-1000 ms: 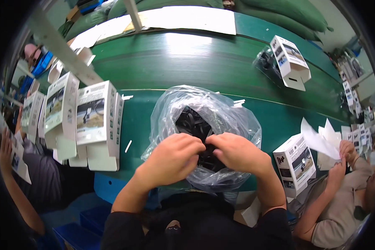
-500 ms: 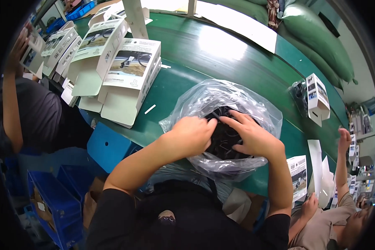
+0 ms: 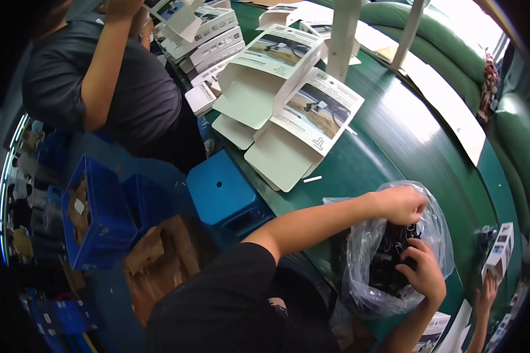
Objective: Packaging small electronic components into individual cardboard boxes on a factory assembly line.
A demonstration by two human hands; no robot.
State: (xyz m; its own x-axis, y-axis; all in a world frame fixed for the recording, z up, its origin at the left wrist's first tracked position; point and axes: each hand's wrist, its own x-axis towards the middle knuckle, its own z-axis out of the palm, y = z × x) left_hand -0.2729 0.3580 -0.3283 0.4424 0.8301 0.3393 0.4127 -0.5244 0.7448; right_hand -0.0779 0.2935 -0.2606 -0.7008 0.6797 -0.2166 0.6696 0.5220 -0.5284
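Note:
A transparent plastic bag [image 3: 359, 276] stands with its mouth spread wide on the green table, several small black parts [image 3: 388, 259] heaped inside. My left hand [image 3: 401, 205] is closed over the far side of the opening; whatever its fingers pinch is hidden. Lower down, my right hand [image 3: 423, 270] reaches in from the near right. Its thumb and curved fingers stand apart at the black parts, and I see nothing firmly gripped. The exact kind of these parts is too dark to tell.
Open white printed boxes [image 3: 294, 138] lie left of the bag, beside a metal post [image 3: 341, 41]. A blue stool [image 3: 224, 188] and blue crates [image 3: 103, 217] stand at the left. One co-worker [image 3: 118, 88] is at the far left; another's hand [image 3: 487, 291] touches a box at right.
My view has swung left, so the bag now appears further right. My left hand has moved from the bag's middle to its far side; my right hand stays at the parts.

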